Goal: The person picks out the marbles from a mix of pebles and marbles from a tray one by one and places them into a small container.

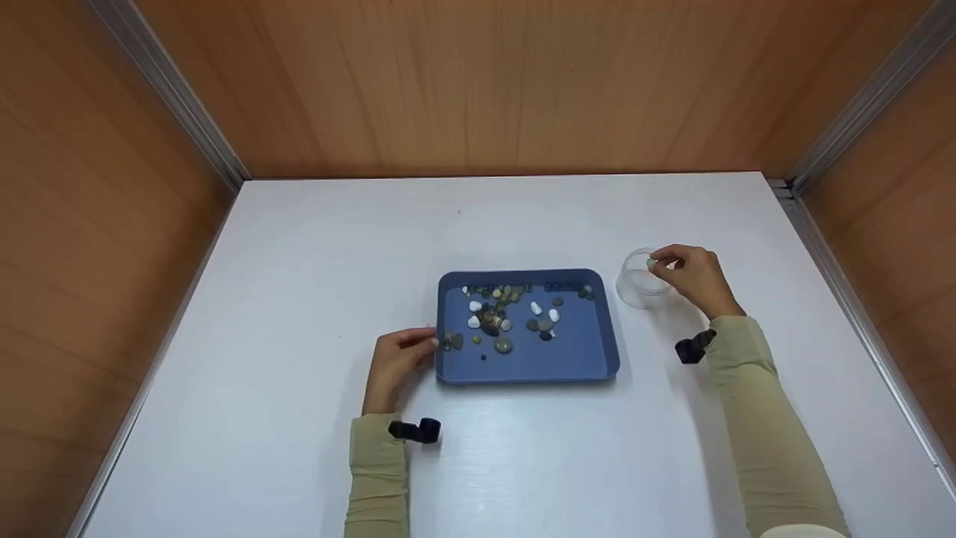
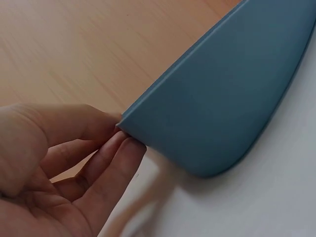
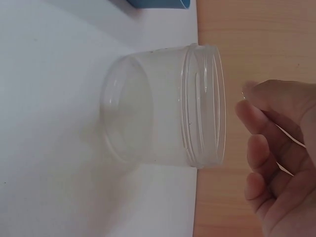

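Note:
At its left edge, a blue tray (image 1: 567,359) is gripped by my left hand (image 1: 396,362), fingertips and thumb at the rim. In the left wrist view the fingers (image 2: 111,168) press against the outside of the tray wall (image 2: 212,103). My right hand (image 1: 696,276) pinches a small pale green piece (image 1: 651,262) between thumb and fingertips over the mouth of a clear plastic jar (image 1: 635,293). The right wrist view shows only a glint of that piece between the fingers, close beyond the rim of the jar (image 3: 168,108), which stands upright without a lid.
Inside the tray lie white pebbles (image 1: 553,315), brown and grey pebbles (image 1: 503,344), and dark blue glass marbles (image 1: 564,287) along the back wall. The jar stands just right of the tray on a white table (image 1: 299,299). Wooden panels (image 1: 478,90) enclose the back and sides.

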The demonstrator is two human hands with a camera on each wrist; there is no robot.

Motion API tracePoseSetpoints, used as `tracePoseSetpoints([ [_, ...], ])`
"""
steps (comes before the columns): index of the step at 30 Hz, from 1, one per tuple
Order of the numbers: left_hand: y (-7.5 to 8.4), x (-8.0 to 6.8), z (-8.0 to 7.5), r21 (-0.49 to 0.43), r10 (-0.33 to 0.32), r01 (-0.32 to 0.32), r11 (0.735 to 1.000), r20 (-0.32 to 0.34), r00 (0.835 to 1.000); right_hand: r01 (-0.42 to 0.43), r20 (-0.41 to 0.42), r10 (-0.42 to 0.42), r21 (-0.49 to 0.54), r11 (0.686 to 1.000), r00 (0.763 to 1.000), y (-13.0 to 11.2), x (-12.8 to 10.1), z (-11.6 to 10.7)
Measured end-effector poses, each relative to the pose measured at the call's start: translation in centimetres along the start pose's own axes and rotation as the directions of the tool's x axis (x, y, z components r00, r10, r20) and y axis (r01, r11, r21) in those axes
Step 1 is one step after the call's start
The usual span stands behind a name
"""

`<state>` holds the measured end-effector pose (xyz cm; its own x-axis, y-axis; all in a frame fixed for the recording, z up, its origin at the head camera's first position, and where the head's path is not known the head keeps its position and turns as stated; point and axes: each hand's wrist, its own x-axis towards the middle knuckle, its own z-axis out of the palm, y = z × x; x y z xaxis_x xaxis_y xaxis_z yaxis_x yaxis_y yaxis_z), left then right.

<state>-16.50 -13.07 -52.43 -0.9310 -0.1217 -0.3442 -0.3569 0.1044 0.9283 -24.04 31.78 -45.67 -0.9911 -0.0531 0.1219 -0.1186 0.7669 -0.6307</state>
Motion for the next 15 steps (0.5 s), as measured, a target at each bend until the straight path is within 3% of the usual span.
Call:
tracePoseSetpoints([
  [15, 0.05, -0.21, -0.07, -0.001, -0.017, 0.017, 1.0, 0.007, 1.0, -0.005, 0.013, 0.005, 0.012, 1.0, 1.0, -0.23, -0.18, 0.42],
])
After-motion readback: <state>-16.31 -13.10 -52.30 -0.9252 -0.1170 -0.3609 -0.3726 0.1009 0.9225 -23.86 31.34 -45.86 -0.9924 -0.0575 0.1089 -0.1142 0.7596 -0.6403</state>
